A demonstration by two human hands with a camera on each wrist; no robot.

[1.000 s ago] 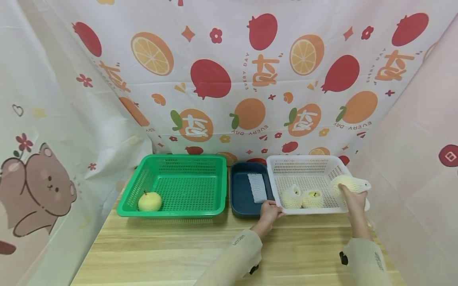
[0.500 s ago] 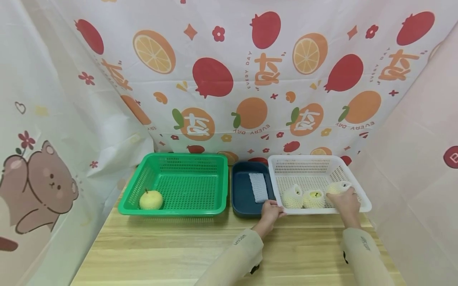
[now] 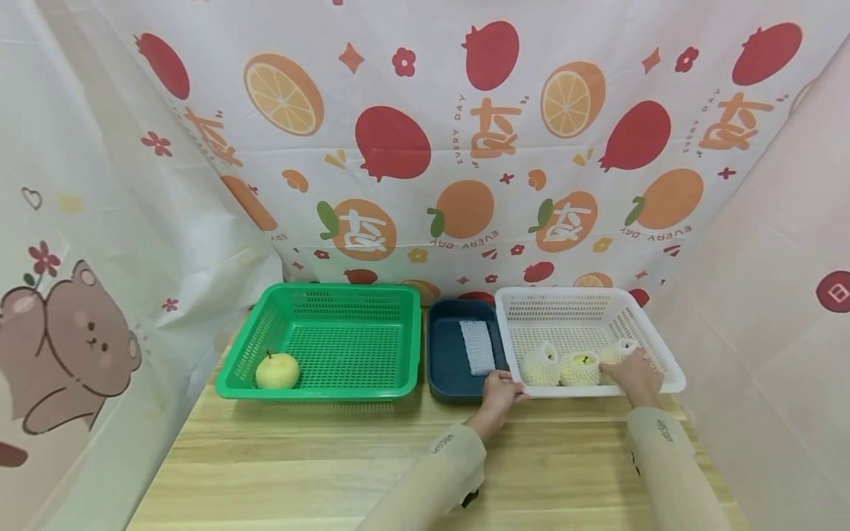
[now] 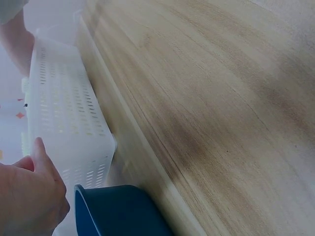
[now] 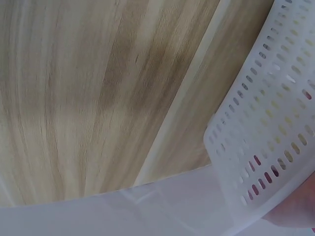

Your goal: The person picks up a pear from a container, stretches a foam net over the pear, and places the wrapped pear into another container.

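In the head view my right hand point(image 3: 637, 375) is inside the white basket point(image 3: 564, 392), gripping a pear in a foam net point(image 3: 624, 346) and covering most of it. Beside that one, two more netted pears sit along the front wall: a middle pear point(image 3: 580, 369) with its net open on top and a left pear point(image 3: 541, 366). My left hand point(image 3: 501, 389) pinches the basket's rim at the front left corner. The left wrist view shows this hand point(image 4: 32, 196) from close by. Only a small part of the right hand point(image 5: 295, 206) appears behind the basket wall in the right wrist view.
A dark blue tray point(image 3: 451, 383) holding a folded white foam net point(image 3: 477, 348) stands left of the white basket. Further left is a green basket point(image 3: 319, 394) with one bare yellow pear point(image 3: 277, 371). Behind them hangs a fruit-print cloth point(image 3: 425, 147).
My right hand has brought the netted pear left and down, from over the basket's right rim to beside the other two. The left hand has stayed at the corner.
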